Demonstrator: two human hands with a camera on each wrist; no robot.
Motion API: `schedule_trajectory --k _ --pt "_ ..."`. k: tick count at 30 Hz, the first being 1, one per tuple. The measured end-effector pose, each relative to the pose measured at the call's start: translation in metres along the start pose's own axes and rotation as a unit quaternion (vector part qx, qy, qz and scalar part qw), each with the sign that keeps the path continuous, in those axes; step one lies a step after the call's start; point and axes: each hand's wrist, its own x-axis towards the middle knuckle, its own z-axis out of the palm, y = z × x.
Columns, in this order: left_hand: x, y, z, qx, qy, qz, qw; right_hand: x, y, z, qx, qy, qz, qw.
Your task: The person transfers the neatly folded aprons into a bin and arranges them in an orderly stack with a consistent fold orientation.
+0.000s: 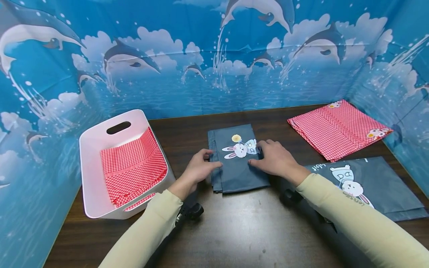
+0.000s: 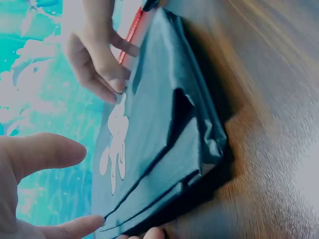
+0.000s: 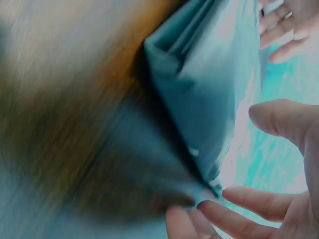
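Observation:
A folded dark grey cloth (image 1: 236, 173) printed with a white rabbit and a yellow flower lies in the middle of the table. My left hand (image 1: 198, 168) is at its left edge, thumb over the top. In the left wrist view the thumb (image 2: 52, 153) is raised apart from the fingertips, which meet the folded layers. At the opposite edge is my right hand (image 1: 277, 159), its thumb above the cloth. The right wrist view shows those fingers (image 3: 249, 209) spread along the cloth's edge, with a wide gap below the thumb.
A white bin (image 1: 89, 178) with a red checked cloth (image 1: 134, 163) inside stands at the left. At the back right lies another folded red checked cloth (image 1: 338, 128). A second dark rabbit-print cloth (image 1: 388, 182) is in front of it, partly behind my right forearm. Dolphin-print curtains (image 1: 201, 89) border the table.

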Motion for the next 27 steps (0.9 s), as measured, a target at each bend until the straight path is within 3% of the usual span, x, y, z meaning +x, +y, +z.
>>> schedule_trajectory --k 6,11,19,27 --pt "0.004 -0.001 -0.004 -0.064 -0.014 -0.039 0.9971 0.003 0.005 0.000 0.035 -0.006 0.019 0.999" --pt "0.006 -0.001 -0.003 -0.072 -0.020 -0.048 0.9961 0.002 0.001 0.002 0.033 -0.006 0.013 0.999" --pt "0.006 0.000 0.005 -0.072 -0.012 -0.032 0.9968 0.001 -0.006 0.009 0.059 -0.023 0.029 0.998" --pt "0.005 -0.002 0.004 -0.093 0.013 -0.020 0.9954 -0.002 0.000 0.008 0.146 -0.032 0.052 0.987"
